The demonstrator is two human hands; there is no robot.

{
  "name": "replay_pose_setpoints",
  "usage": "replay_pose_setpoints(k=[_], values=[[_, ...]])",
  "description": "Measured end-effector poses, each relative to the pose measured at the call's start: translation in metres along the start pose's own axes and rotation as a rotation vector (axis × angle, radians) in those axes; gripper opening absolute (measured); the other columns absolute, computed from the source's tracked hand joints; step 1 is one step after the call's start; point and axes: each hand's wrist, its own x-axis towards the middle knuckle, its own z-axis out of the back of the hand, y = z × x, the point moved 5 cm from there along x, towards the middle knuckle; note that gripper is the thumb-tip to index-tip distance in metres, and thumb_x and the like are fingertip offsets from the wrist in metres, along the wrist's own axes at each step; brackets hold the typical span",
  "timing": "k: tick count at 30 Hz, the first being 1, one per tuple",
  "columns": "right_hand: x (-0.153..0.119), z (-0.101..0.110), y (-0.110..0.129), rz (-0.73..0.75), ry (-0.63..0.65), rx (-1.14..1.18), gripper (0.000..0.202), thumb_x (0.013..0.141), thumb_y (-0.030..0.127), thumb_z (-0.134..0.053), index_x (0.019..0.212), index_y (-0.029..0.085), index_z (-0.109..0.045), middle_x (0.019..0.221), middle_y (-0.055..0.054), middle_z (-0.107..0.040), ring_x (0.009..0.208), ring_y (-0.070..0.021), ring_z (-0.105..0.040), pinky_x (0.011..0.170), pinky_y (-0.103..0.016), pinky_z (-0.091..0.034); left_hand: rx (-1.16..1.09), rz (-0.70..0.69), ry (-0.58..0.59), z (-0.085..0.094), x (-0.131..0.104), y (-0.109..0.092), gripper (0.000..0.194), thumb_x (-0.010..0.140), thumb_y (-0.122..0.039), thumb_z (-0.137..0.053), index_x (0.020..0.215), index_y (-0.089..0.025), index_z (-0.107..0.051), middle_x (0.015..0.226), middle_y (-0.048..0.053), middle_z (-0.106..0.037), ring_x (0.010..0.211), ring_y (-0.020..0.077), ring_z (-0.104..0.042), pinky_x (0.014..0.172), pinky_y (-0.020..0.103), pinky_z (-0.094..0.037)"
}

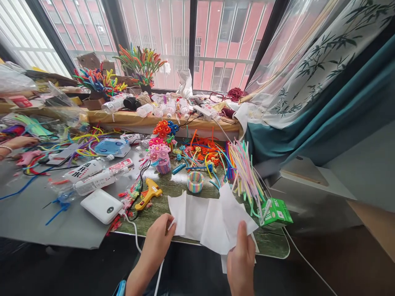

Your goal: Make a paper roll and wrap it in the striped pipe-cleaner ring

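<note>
Creased white paper (197, 213) is spread between my two hands over the front edge of the green table. My left hand (160, 236) pinches its left corner between thumb and fingers. At the right, my right hand (242, 257) grips a folded part with the thumb on top, and a flap stands up above it. Just behind the paper sits a small striped pastel ring-shaped basket (195, 182). A yellow glue gun (149, 194) lies beyond my left hand, and a bundle of pastel pipe cleaners (247, 168) lies past my right hand.
A white power bank (101, 206) with a cable, plastic bottles (92, 181) and a wipes pack (112, 147) lie to the left. A green box (276, 212) stands at the right edge. Pink pipe-cleaner flowers (159, 153) stand mid-table. Another person's hand (20, 144) is at far left.
</note>
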Motion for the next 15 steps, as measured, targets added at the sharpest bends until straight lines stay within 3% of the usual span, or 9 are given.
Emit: replay_pose_setpoints(k=[4,8,11,15], values=[[-0.012,-0.014,-0.014,0.039,0.087,-0.138,0.068,0.088,0.069,-0.052,0.122,0.011,-0.063,0.117,-0.012,-0.069,0.123,-0.0287,-0.059,0.092,-0.031,-0.054,-0.118,-0.005,-0.057,0.011,-0.003,-0.006,0.025,0.09,-0.045,-0.042,0.085,-0.024,-0.055,0.077,0.002,-0.07,0.07,0.0195,-0.068,0.067,0.029,-0.052],[-0.039,-0.049,0.008,0.342,0.339,-0.126,0.058,0.098,0.059,-0.044,0.13,0.013,-0.06,0.13,-0.015,-0.065,0.133,-0.0269,-0.052,0.107,-0.035,-0.046,-0.388,0.113,-0.199,0.03,-0.007,-0.006,0.031,0.086,-0.054,-0.052,0.089,-0.023,-0.056,0.084,0.005,-0.073,0.082,0.0233,-0.071,0.071,0.029,-0.054],[-0.06,-0.078,0.03,0.581,0.543,-0.113,0.049,0.103,0.047,-0.036,0.139,0.018,-0.054,0.144,-0.014,-0.055,0.138,-0.026,-0.047,0.111,-0.043,-0.043,-0.624,0.221,-0.248,0.038,-0.01,-0.004,0.042,0.079,-0.061,-0.062,0.091,-0.021,-0.055,0.081,0.004,-0.072,0.07,0.0213,-0.068,0.06,0.027,-0.052],[-0.077,-0.11,0.033,0.723,0.64,-0.182,0.045,0.106,0.038,-0.03,0.146,0.028,-0.047,0.152,-0.008,-0.048,0.142,-0.024,-0.042,0.113,-0.048,-0.042,-0.805,0.3,-0.236,0.042,-0.011,-0.001,0.053,0.072,-0.061,-0.07,0.101,-0.021,-0.051,0.076,0.002,-0.072,0.062,0.0181,-0.064,0.057,0.026,-0.05]])
